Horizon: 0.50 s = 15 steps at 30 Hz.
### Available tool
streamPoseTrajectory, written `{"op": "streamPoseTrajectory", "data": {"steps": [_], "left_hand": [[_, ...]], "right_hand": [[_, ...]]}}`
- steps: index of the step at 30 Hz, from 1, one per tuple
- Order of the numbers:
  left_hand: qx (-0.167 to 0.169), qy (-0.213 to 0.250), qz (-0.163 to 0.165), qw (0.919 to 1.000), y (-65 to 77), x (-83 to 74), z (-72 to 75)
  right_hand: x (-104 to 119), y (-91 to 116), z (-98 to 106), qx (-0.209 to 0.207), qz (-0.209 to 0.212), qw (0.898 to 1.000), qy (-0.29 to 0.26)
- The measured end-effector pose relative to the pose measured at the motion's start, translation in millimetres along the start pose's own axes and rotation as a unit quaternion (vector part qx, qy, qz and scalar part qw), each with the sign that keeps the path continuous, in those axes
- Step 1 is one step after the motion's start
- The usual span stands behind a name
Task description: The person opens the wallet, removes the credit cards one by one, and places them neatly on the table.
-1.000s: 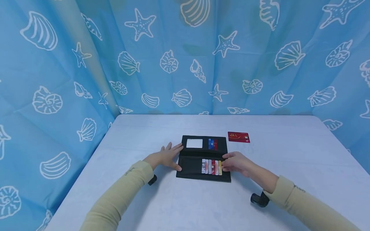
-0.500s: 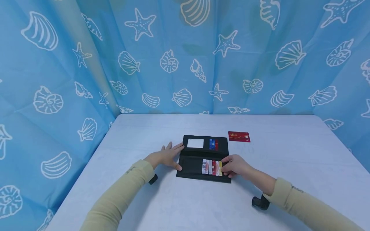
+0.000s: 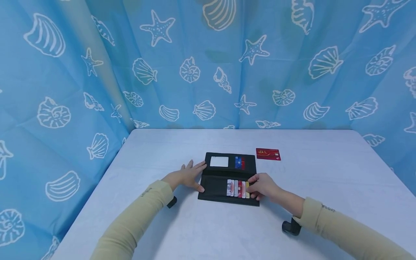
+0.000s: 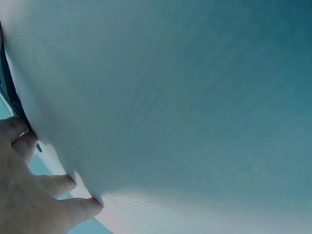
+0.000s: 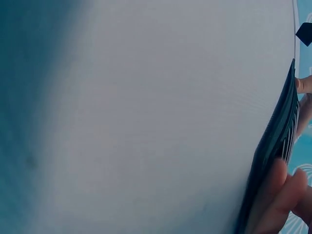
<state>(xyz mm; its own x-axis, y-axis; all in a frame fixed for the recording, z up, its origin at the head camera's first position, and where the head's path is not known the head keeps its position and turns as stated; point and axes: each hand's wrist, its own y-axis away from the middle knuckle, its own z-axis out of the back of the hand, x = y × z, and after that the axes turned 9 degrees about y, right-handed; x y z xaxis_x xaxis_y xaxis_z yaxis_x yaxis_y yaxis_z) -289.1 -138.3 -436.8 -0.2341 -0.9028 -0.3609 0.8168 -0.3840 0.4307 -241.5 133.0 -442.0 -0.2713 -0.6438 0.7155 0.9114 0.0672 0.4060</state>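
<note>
A black long wallet [image 3: 214,186] lies unfolded on the table. Its near half holds a row of several overlapping cards, with a yellow card [image 3: 247,186] outermost on the right. My left hand [image 3: 188,176] rests with spread fingers on the wallet's left edge; the left wrist view shows its fingers [image 4: 56,185] from below. At the wallet's right side, my right hand [image 3: 264,186] pinches the yellow card with curled fingers, which cover part of it. The right wrist view shows those fingers [image 5: 278,195] against the wallet's edge [image 5: 273,131].
A red VIP card [image 3: 268,154] lies flat beyond the wallet's far right corner. The wallet's far half holds a white card [image 3: 219,161] and a few blue and red cards [image 3: 239,162]. Behind the white table [image 3: 162,144] hangs a blue shell-print curtain [image 3: 201,90].
My right hand has shifted slightly left from the wallet's right edge onto the yellow card, its fingers drawing closer together. The left hand and the VIP card stay in place.
</note>
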Motion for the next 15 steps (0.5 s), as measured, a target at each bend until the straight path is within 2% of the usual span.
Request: {"op": "streamPoseTrajectory", "data": {"steps": [15], "left_hand": [[-0.006, -0.001, -0.007, 1.0000, 2.2, -1.4, 0.8]], "right_hand": [[2.6, -0.3, -0.7, -0.006, -0.003, 1.000, 0.000]]}}
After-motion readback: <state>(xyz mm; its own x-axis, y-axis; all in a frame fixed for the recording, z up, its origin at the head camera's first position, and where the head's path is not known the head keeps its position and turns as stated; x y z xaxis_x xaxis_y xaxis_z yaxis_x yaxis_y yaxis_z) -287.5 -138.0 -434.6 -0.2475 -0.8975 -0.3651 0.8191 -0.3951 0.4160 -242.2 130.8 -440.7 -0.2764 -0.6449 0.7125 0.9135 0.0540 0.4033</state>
